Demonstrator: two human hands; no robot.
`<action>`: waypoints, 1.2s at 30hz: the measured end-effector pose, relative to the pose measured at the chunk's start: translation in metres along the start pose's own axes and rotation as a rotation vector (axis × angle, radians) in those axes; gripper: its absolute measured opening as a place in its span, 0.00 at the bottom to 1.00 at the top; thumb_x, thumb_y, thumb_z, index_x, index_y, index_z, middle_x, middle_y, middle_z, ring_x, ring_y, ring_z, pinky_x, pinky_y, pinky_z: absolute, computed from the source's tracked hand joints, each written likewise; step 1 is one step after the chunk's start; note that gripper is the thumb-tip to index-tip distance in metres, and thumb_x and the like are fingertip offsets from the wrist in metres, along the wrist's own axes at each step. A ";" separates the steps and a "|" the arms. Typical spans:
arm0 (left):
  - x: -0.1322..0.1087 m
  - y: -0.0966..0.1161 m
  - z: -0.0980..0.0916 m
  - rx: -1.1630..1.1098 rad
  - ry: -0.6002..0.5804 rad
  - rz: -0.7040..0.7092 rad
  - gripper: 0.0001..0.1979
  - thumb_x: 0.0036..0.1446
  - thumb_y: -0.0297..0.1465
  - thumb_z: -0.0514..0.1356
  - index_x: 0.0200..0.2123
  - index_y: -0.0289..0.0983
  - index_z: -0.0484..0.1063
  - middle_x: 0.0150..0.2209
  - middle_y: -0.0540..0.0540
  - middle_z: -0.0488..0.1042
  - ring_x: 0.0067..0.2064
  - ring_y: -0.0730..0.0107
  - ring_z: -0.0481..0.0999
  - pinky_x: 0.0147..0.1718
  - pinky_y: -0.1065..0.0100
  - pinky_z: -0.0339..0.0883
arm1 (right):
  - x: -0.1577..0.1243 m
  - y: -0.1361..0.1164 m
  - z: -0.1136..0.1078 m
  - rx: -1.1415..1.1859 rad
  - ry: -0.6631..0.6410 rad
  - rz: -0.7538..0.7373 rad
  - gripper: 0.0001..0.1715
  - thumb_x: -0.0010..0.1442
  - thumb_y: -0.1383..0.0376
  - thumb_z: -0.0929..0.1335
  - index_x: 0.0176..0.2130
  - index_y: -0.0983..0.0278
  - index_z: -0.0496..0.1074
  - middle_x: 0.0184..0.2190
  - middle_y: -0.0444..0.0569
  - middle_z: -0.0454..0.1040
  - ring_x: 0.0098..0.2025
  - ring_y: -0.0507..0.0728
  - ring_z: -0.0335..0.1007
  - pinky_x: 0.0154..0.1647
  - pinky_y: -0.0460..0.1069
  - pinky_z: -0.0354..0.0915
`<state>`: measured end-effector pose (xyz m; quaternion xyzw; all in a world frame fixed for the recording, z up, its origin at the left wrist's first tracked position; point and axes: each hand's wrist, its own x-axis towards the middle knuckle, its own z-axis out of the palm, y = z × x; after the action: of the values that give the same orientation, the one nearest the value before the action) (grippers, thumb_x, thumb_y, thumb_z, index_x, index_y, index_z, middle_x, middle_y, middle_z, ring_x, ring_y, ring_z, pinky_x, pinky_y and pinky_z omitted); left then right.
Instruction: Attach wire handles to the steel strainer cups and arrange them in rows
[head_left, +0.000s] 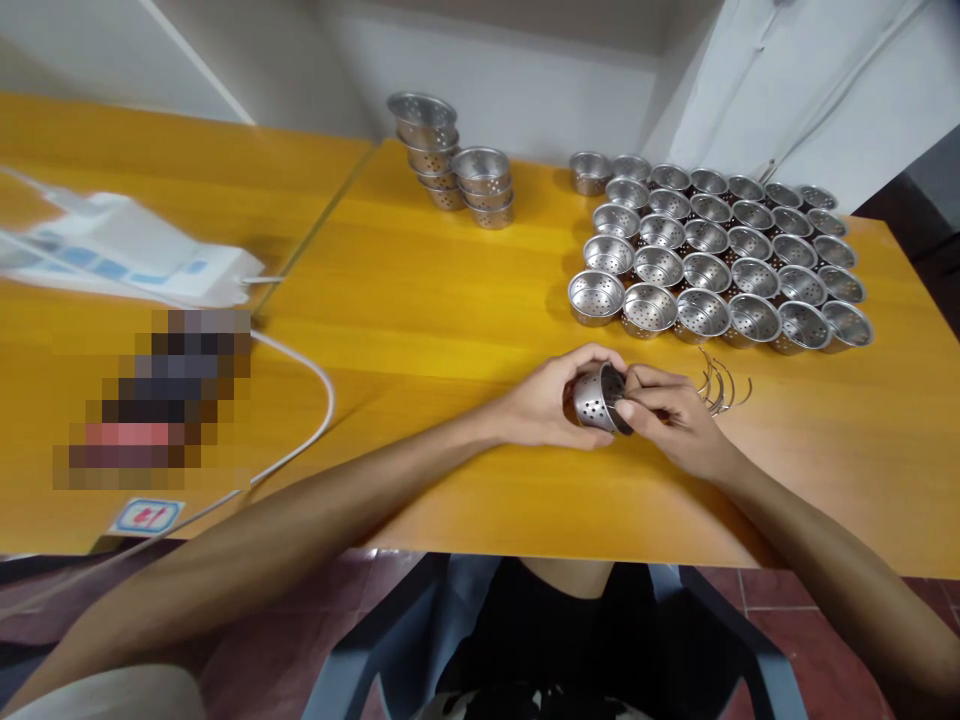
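Observation:
My left hand (544,402) curls around a small perforated metal cup (592,398), a basket-like strainer tipped so its mouth faces right. At that mouth, the fingers of my right hand (671,415) are pinched together. A thin light line by the right thumb looks like a wire, mostly hidden by the fingers. Several loose curved wires (721,388) lie on the table just beyond my right hand. Behind them, many matching strainer cups (703,313) stand upright in close rows.
Two stacks of strainer cups (431,135) stand at the back of the yellow table (360,330). To the left are a white power strip (142,250) with a cable (330,390), a blurred-out object (161,385) and a sticker (148,516). A wall rises behind.

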<state>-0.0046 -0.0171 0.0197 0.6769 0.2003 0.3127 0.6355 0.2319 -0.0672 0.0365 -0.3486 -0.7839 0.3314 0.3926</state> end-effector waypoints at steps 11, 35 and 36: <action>0.001 -0.002 -0.001 0.020 -0.017 0.026 0.35 0.51 0.33 0.81 0.59 0.41 0.71 0.53 0.43 0.81 0.51 0.58 0.84 0.53 0.58 0.78 | -0.002 0.002 0.002 -0.062 -0.019 -0.025 0.34 0.85 0.53 0.68 0.27 0.62 0.64 0.29 0.43 0.63 0.31 0.52 0.61 0.33 0.51 0.58; -0.003 -0.012 -0.001 0.127 -0.044 0.157 0.43 0.55 0.30 0.79 0.70 0.45 0.67 0.68 0.35 0.77 0.72 0.42 0.80 0.73 0.42 0.75 | 0.000 0.020 -0.002 0.098 0.279 0.190 0.16 0.69 0.49 0.83 0.42 0.55 0.82 0.36 0.44 0.79 0.34 0.55 0.73 0.36 0.53 0.69; -0.003 -0.013 -0.001 0.131 -0.050 0.154 0.44 0.54 0.29 0.79 0.71 0.45 0.66 0.68 0.35 0.78 0.71 0.42 0.81 0.71 0.42 0.76 | -0.001 0.019 -0.002 0.114 0.272 0.219 0.18 0.68 0.49 0.84 0.43 0.55 0.81 0.35 0.44 0.78 0.33 0.55 0.72 0.35 0.52 0.67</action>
<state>-0.0060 -0.0172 0.0065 0.7379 0.1516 0.3300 0.5689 0.2392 -0.0568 0.0216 -0.4508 -0.6608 0.3658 0.4758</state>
